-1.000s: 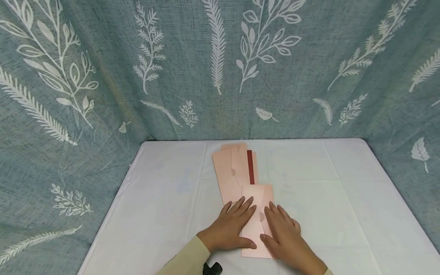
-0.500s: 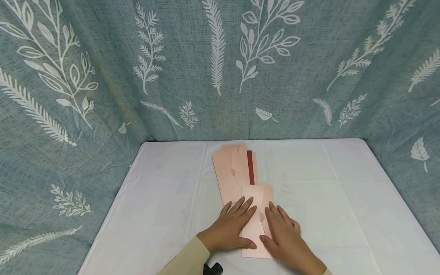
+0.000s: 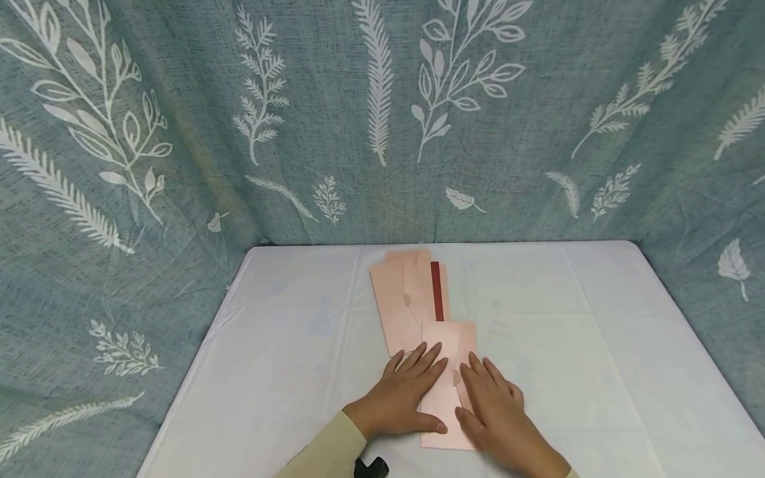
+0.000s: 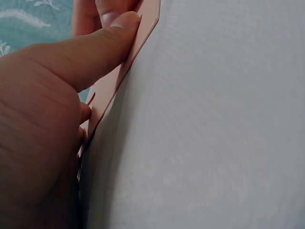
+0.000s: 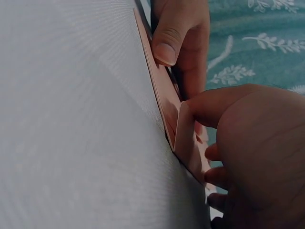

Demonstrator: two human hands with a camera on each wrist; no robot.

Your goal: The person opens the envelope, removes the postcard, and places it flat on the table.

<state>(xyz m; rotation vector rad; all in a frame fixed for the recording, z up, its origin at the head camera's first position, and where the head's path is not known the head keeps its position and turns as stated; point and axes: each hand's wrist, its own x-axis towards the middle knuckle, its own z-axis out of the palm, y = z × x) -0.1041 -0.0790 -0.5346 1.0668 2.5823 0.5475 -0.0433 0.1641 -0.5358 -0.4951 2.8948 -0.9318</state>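
A pale pink paper envelope lies on the white cloth near the front, its flap side up with a small tab at the flap's edge. My left hand rests spread on its left part, thumb along the lower portion. On the right flap lies my right hand, fingers extended and covering much of it. In the right wrist view the flap of the envelope stands slightly raised beside my right thumb. The left wrist view shows my left thumb on the paper near its edge.
Several similar pink envelopes overlap behind the front one, with a dark red strip along their right side. A black object shows by the left sleeve. A green leaf-patterned curtain hangs behind the white-covered table.
Both hands stay in place on the envelope, with barely any visible movement. The whole head view shifts very slightly.
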